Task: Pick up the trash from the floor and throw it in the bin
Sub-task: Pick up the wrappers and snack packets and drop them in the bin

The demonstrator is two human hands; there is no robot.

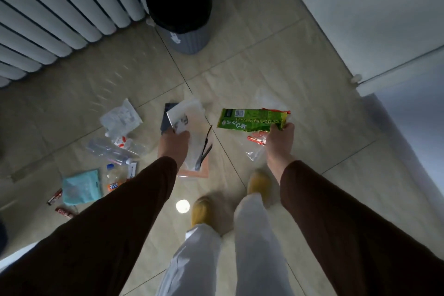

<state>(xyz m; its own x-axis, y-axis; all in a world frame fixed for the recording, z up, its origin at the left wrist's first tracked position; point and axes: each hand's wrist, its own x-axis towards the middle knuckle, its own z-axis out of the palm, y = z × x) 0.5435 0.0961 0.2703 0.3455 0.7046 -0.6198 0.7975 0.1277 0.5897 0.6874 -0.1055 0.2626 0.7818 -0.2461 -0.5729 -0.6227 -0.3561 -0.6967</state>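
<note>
While held | green wrapper (252,119) in right hand (280,140) | bin (189,38) well beyond

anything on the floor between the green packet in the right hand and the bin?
Head view: nothing. The stretch from the green packet in the right hand up to the bin is bare tile with grout lines only.

Colours on the beige tiled floor (276,60)

Centre right: green packet (249,120) with red ends. Top centre: grey ribbed bin (189,41), black liner. Lower left: light blue bag (81,187), orange-labelled bottle (114,180). Bottom: brown sleeves (120,223), white trousers (254,247), yellow slippers (201,209).
</note>
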